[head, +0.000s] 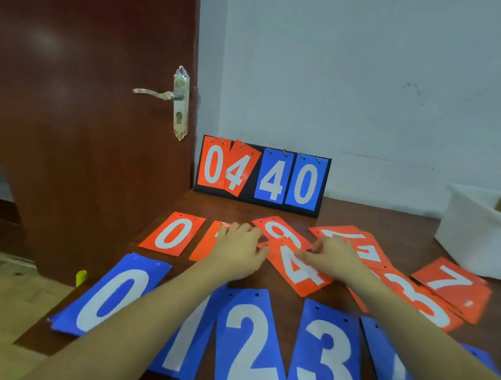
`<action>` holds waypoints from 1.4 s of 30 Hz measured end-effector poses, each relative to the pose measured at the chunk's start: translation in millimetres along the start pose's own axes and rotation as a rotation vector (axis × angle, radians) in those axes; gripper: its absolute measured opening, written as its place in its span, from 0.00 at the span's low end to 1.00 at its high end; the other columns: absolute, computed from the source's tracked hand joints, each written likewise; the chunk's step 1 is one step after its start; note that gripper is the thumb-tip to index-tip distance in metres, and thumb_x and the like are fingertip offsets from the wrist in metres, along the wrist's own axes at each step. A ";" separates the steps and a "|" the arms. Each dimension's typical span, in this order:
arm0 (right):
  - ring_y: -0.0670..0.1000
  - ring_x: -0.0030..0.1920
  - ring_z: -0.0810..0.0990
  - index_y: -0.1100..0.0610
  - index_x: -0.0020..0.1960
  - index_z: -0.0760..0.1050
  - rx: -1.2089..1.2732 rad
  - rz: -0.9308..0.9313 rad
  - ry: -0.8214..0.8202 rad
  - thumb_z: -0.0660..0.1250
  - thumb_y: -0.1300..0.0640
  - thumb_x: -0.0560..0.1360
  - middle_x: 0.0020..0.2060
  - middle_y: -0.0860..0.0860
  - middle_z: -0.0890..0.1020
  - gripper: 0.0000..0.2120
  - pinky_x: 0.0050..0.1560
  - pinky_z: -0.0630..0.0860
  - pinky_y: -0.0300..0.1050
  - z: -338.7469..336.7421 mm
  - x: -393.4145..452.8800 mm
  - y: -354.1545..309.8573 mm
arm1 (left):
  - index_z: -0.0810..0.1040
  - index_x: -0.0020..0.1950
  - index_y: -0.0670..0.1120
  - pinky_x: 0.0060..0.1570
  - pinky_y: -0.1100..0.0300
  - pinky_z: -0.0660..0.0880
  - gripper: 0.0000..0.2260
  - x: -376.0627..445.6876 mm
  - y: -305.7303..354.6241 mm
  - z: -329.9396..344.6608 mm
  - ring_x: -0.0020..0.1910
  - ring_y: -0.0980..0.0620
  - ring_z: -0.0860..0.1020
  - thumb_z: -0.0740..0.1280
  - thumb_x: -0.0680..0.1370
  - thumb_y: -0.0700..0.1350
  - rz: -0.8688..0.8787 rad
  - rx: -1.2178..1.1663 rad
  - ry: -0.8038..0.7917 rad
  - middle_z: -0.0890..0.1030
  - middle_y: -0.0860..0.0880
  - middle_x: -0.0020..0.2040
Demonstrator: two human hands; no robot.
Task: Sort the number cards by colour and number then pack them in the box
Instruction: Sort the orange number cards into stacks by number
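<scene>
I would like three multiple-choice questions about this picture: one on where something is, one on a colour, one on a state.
1. Where does the scoreboard stand?
A. at the table's far edge, by the wall
B. on the floor
C. inside the white box

2. What colour is the nearest row of cards, with the 2 card?
A. orange
B. blue
C. green

3. How does the orange 4 on the scoreboard hang?
A. straight
B. tilted
C. it lies flat on the table

Answers:
1. A: it stands upright behind the loose cards, against the wall.
2. B: cards 0 to 3 there are blue.
3. B: it slants beside the straight orange 0.
</scene>
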State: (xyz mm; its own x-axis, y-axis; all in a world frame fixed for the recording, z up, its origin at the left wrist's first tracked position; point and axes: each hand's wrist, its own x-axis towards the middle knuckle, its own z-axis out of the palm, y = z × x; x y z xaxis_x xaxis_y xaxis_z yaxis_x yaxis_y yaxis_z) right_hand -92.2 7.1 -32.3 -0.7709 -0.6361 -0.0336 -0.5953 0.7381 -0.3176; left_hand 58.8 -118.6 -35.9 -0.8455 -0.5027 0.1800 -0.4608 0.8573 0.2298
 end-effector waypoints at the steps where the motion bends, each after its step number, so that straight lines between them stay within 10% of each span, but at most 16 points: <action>1: 0.55 0.49 0.77 0.52 0.36 0.76 -0.017 0.002 -0.013 0.65 0.29 0.66 0.42 0.54 0.79 0.25 0.44 0.71 0.47 2.2 0.1 3.9 | 0.67 0.68 0.48 0.67 0.49 0.57 0.20 0.2 6.8 3.0 0.67 0.45 0.65 0.56 0.79 0.55 -0.028 -0.017 -0.037 0.70 0.47 0.66; 6: 0.60 0.59 0.75 0.51 0.38 0.72 -0.028 0.038 -0.088 0.68 0.29 0.61 0.57 0.58 0.78 0.25 0.53 0.69 0.51 14.7 5.2 0.6 | 0.64 0.70 0.46 0.67 0.46 0.58 0.24 -5.4 25.2 15.0 0.67 0.42 0.65 0.57 0.78 0.57 -0.127 0.014 -0.164 0.70 0.43 0.66; 11: 0.57 0.62 0.73 0.57 0.63 0.67 0.120 -0.047 -0.045 0.70 0.46 0.71 0.61 0.55 0.75 0.26 0.65 0.69 0.55 8.3 -5.1 -6.7 | 0.59 0.72 0.46 0.68 0.46 0.58 0.25 -8.9 34.0 16.5 0.68 0.42 0.65 0.57 0.78 0.57 -0.178 -0.056 -0.147 0.69 0.43 0.67; 21: 0.44 0.43 0.80 0.54 0.54 0.74 0.715 -0.275 0.059 0.62 0.48 0.78 0.45 0.47 0.81 0.11 0.39 0.74 0.34 -35.9 -33.8 24.4 | 0.72 0.64 0.46 0.40 0.68 0.72 0.15 1.4 65.3 0.8 0.42 0.59 0.78 0.65 0.78 0.43 -0.144 -0.913 0.258 0.80 0.51 0.47; 27: 0.61 0.63 0.69 0.60 0.60 0.74 0.007 0.215 0.263 0.59 0.42 0.77 0.60 0.59 0.74 0.24 0.62 0.65 0.54 -26.3 -6.7 105.7 | 0.67 0.69 0.46 0.45 0.64 0.71 0.18 5.4 74.6 10.4 0.48 0.54 0.77 0.62 0.78 0.41 -0.143 -0.737 0.196 0.79 0.48 0.48; 37: 0.61 0.68 0.65 0.60 0.69 0.64 0.258 0.497 0.117 0.74 0.40 0.65 0.67 0.60 0.67 0.41 0.68 0.61 0.55 -29.6 48.1 110.1 | 0.59 0.74 0.45 0.52 0.59 0.73 0.23 31.9 87.6 26.7 0.56 0.49 0.76 0.59 0.80 0.41 -0.140 -0.600 0.119 0.78 0.44 0.55; 42: 0.58 0.58 0.76 0.57 0.61 0.68 0.395 0.255 0.321 0.66 0.61 0.73 0.54 0.54 0.79 0.18 0.63 0.60 0.51 -32.8 54.3 118.0 | 0.63 0.70 0.49 0.35 0.70 0.70 0.19 40.5 86.1 25.9 0.40 0.56 0.75 0.60 0.79 0.39 -0.127 -0.677 0.193 0.73 0.51 0.41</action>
State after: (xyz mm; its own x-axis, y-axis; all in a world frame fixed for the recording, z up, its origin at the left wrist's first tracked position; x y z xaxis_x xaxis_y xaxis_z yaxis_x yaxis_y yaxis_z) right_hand -211.7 67.0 -40.5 -0.9460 -0.3030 0.1148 -0.2991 0.6802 -0.6693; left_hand -22.2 -62.2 -33.6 -0.7049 -0.6585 0.2638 -0.2309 0.5646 0.7924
